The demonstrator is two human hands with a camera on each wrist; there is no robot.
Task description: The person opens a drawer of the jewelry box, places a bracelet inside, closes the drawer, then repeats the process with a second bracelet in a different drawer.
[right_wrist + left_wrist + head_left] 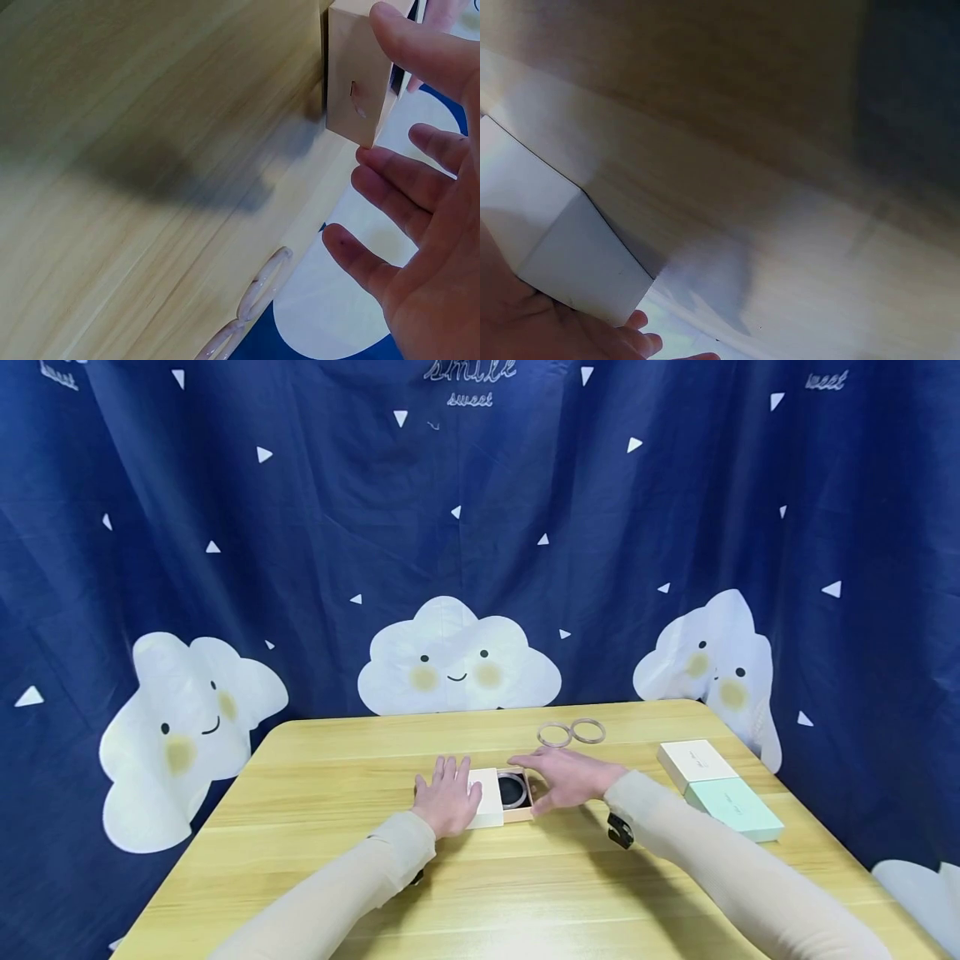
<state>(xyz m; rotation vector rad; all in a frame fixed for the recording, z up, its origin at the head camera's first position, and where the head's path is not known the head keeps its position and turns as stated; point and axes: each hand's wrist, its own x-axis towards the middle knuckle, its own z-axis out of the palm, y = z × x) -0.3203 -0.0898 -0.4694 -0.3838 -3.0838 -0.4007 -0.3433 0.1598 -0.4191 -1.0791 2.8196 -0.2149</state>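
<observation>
Head cam: my L hand lies over the white box sleeve, fingers straight & spread, not curled round it; my R hand holds the pinkish tray by its exposed end, thumb at near corner, fingertips at far one. Tray's partly out of the sleeve, R side, mid-table, w/ a greyish ring on black inside. R wrist cam shows a slot in the tray's end face, thumb + fingertips either side. Just beyond my R hand, two pale bangles lie side by side, touching. Far R: a white box & mint box, end to end. Bkgd = navy curtain w/ smiling clouds.
</observation>
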